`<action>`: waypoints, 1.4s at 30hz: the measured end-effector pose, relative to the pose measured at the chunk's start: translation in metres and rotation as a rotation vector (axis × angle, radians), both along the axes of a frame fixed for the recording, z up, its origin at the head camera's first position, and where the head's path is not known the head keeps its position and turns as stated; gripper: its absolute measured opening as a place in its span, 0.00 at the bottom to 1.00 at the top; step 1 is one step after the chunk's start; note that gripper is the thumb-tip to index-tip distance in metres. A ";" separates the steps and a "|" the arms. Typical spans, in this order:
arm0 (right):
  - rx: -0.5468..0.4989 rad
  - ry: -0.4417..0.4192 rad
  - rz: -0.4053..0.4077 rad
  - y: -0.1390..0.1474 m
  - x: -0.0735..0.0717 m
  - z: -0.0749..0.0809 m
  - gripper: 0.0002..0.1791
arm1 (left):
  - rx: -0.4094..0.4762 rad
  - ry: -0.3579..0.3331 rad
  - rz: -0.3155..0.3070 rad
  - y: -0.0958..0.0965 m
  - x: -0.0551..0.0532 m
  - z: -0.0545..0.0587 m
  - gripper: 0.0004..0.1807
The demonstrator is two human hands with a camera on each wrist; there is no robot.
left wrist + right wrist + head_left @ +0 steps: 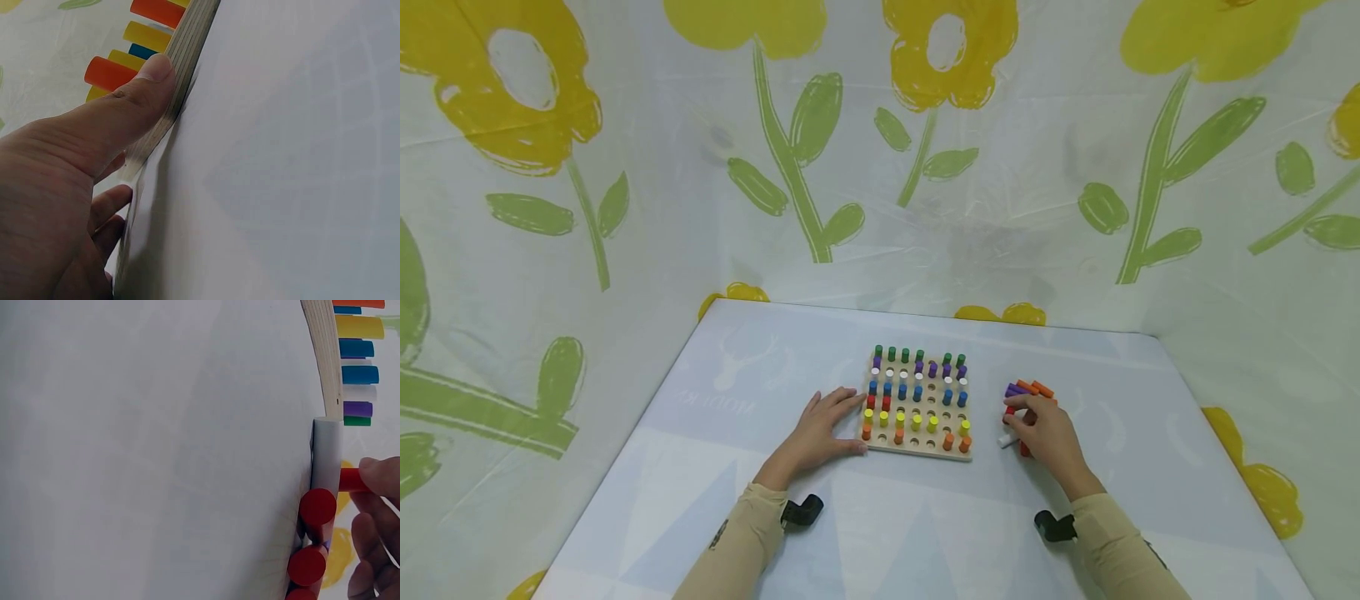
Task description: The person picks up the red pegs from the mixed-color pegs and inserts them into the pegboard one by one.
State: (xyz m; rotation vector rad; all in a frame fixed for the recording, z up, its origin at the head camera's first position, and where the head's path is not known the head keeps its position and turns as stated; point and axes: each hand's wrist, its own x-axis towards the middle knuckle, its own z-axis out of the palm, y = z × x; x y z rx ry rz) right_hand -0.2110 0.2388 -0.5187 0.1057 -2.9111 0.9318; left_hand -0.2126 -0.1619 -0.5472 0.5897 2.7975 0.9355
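A wooden pegboard [917, 451] lies mid-table with rows of green, purple, white, blue, red, yellow and orange pegs upright in its holes; some holes are bare. My left hand [820, 435] rests at the board's left edge, fingers extended, its thumb [140, 94] against the edge beside an orange peg [109, 73]. To the board's right, my right hand [1051, 433] pinches a red peg [353, 480] between thumb and fingertips, just above the loose pegs. Among those are a white peg [327, 450] and red pegs [318, 507] lying on their sides, partly covered by the hand in the head view.
Purple pegs [1017, 389] and orange pegs [1042, 389] lie at the back of the loose pile. The pale patterned table [880, 533] meets flower-printed sheeting [925, 250] at its back and sides. A black wrist mount [1055, 527] juts from each sleeve.
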 end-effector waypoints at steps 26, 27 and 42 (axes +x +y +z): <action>0.001 0.022 -0.001 -0.002 0.002 0.005 0.15 | 0.008 -0.007 0.006 0.000 0.001 0.002 0.49; 0.002 0.024 -0.002 -0.003 0.001 0.005 0.15 | 0.008 -0.007 0.007 0.000 0.001 0.002 0.50; 0.009 0.048 0.006 -0.009 0.003 0.008 0.15 | 0.010 0.006 0.001 0.000 0.001 0.001 0.49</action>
